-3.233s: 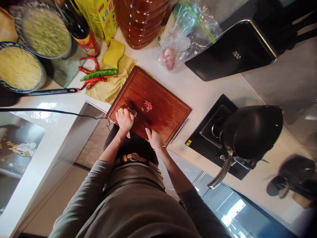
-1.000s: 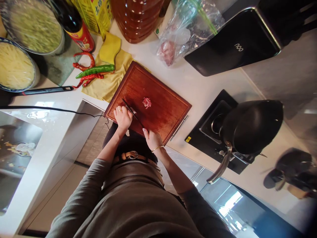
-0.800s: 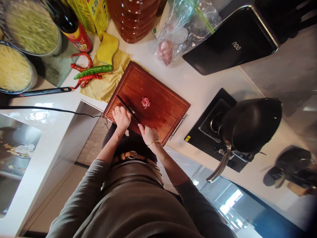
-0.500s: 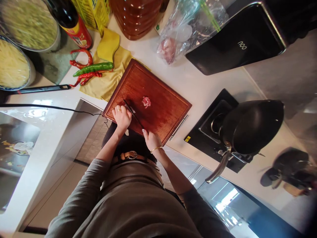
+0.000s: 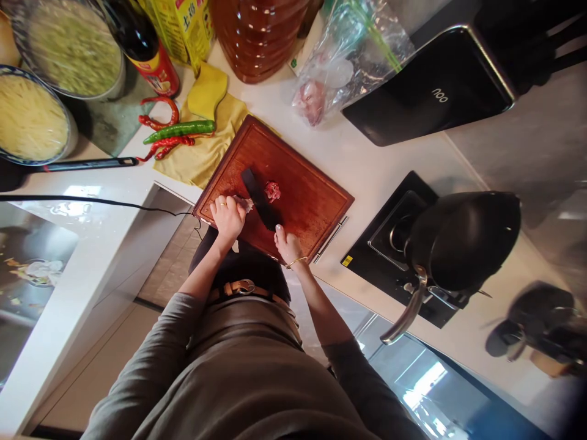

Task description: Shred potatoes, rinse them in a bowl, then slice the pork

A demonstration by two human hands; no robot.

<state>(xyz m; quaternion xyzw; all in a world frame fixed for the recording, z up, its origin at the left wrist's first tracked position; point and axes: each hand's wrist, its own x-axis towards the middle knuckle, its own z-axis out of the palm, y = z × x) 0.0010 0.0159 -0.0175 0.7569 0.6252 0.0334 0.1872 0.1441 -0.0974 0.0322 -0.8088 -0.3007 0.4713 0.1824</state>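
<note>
I see my left hand (image 5: 228, 216) curled at the near left corner of the cutting board (image 5: 298, 168), its fingers bunched together over a small pale piece of meat (image 5: 246, 203) that peeks out just to the right of the knuckles; there is a ring on one finger. My right hand (image 5: 288, 244) sits at the near edge of the board, fingers wrapped around the handle of the knife (image 5: 259, 198). The dark blade lies broad side up, running from my right hand toward the far left across the board, its edge just beside a little pink heap of cut meat (image 5: 272, 190) in the middle of the board. The blade lies between the pale piece and that heap. A thin bracelet shows at my right wrist.

To the far left of the board a yellow cloth (image 5: 202, 156) carries a green chilli (image 5: 180, 130) and some red chillies (image 5: 160, 119). Farther left stand two bowls of shredded food (image 5: 34, 119), and behind them a dark bottle (image 5: 147, 49) and a yellow carton (image 5: 190, 24). A clear bag (image 5: 339, 61) with more meat lies beyond the board's far corner. To the right a dark wok (image 5: 463, 238) rests on a black hob (image 5: 380, 244).
</note>
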